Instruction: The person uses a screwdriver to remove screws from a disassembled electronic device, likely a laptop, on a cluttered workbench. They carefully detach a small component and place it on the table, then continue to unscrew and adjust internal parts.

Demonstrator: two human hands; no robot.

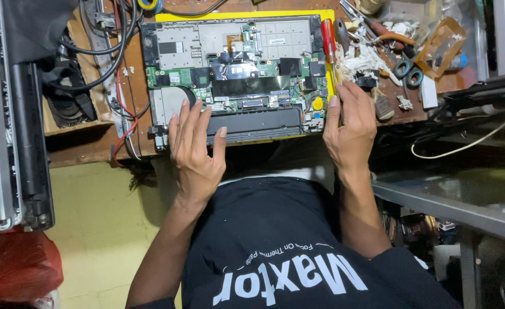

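Laptop [235, 74] opened, board bare: rigid, fragile, moderate weight. My left hand [195, 151] flat on front edge, grip open. Right hand [350, 129] grip loose at right edge beside red screwdriver [328, 43]. I hold only at frame edges.

Black cables [101, 54] coil over the wooden bench [92, 143] at the upper left, beside a red wire [121, 134]. Scissors [408, 67] lie among white scraps [362, 57] at the upper right, near what may be a small brush [383, 106]. A white cord [464, 146] crosses the right side. A red bag [15, 266] sits at the lower left.
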